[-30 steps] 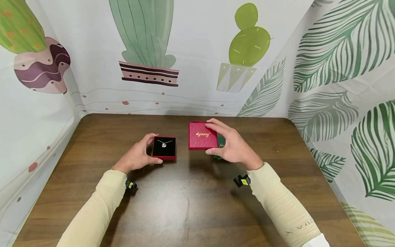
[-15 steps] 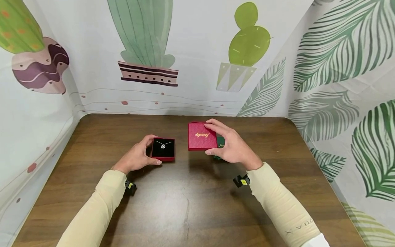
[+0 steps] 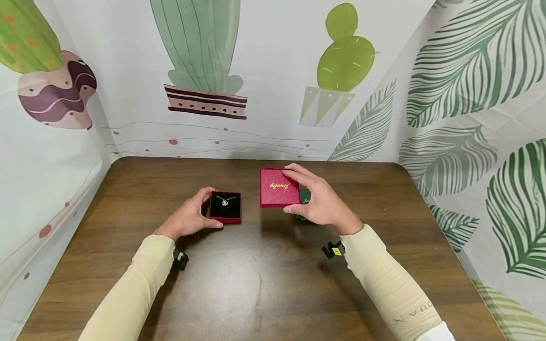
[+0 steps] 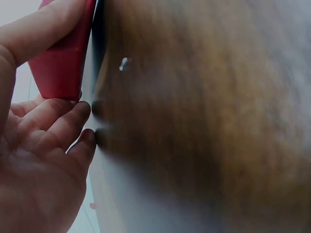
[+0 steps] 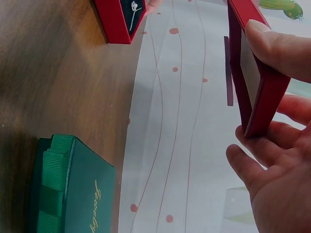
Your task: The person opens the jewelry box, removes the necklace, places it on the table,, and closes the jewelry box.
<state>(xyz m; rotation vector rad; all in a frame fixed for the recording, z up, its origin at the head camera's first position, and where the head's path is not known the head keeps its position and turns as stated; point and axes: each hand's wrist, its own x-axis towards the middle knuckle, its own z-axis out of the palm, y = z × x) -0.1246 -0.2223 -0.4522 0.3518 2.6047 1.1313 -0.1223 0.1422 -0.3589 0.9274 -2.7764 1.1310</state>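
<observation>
My left hand (image 3: 187, 217) grips a small red jewelry box base (image 3: 225, 219) by its left side, thumb at the near edge. Inside it, on a black pad (image 3: 219, 213), lies a silver necklace (image 3: 224, 202) with a pendant. In my right hand (image 3: 322, 201) is the red box lid (image 3: 275, 192), pinched between thumb and fingers and raised above the table. Gold lettering marks its top, and the right wrist view shows the lid's (image 5: 272, 97) hollow underside. A green jewelry box (image 5: 87, 189) with a ribbon stands below the right hand, mostly hidden in the head view.
A brown wooden table (image 3: 239, 284) carries everything. Its far edge meets a white cloth backdrop (image 3: 273, 94) printed with cacti and leaves, which also runs along both sides.
The red box base in my left hand has shifted slightly down and to the left. The lid in my right hand stays nearly still.
</observation>
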